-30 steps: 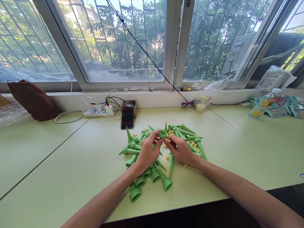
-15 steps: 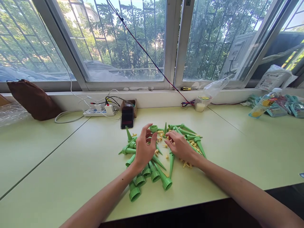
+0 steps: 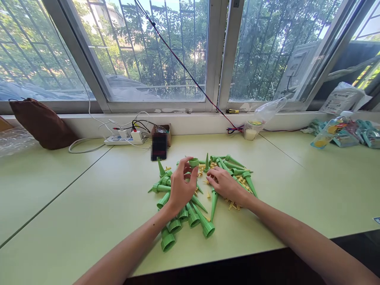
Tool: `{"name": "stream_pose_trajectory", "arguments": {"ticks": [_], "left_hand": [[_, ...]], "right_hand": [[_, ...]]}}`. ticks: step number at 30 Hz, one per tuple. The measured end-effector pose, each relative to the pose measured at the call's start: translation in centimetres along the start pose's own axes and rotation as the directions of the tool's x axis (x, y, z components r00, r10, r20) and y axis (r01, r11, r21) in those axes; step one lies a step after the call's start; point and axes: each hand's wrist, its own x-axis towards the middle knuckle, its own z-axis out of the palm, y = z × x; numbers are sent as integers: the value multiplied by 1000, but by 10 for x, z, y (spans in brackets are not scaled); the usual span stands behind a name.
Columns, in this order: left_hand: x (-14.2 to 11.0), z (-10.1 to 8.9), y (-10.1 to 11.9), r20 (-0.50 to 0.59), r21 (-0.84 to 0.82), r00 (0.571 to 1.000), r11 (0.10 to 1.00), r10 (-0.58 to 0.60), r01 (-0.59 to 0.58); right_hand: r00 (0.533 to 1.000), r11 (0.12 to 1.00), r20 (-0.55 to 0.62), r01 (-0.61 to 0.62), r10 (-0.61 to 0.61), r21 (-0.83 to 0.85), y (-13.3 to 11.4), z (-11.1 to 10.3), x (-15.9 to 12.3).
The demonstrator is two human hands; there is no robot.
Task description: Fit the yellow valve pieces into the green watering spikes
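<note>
My left hand [image 3: 183,186] is closed around a hollow green plastic spike [image 3: 194,162], its round open end up between thumb and forefinger. The hand hides most of its body. My right hand [image 3: 224,183] is low over the table, its fingers curled together beside small yellow plastic pegs [image 3: 208,194]. Anything within those fingertips is hidden. Several green spikes lie in front of and beside the left hand, one with its open end [image 3: 209,229] toward me. Another group of green spikes [image 3: 234,161] lies behind the right hand, and one green spike [image 3: 207,162] stands point up between the hands.
A phone [image 3: 159,147] leans on a small box behind the spikes. Along the windowsill are a power strip [image 3: 124,139] with cables, a brown bag [image 3: 41,123], a plastic cup [image 3: 251,130] with a clear bag, and a bottle [image 3: 329,130]. The table's front edge is close to me.
My left hand has shifted slightly to the right with the green spike. The right hand's thumb and fingers have drawn closer together, almost in the same place.
</note>
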Motion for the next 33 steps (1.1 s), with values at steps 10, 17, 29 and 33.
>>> {"name": "stream_pose_trajectory", "arguments": {"ticks": [10,17,29,33], "left_hand": [[-2,1,-1,17,6,1000,1000,26,-26],[-3,1,-4,41,15,999,999,32,-33],[-4,1,-4,48,16,998,999,44,-45],[-4,2,-4,49,7,997,998,54,-55]], "right_hand": [[999,999,31,26,-26,-24,1,0,1],[997,996,68,53,-48,-72,1,0,1],[997,995,73,45,-39,-89,1,2,1],[997,996,65,39,-35,-74,0,2,1]]}}
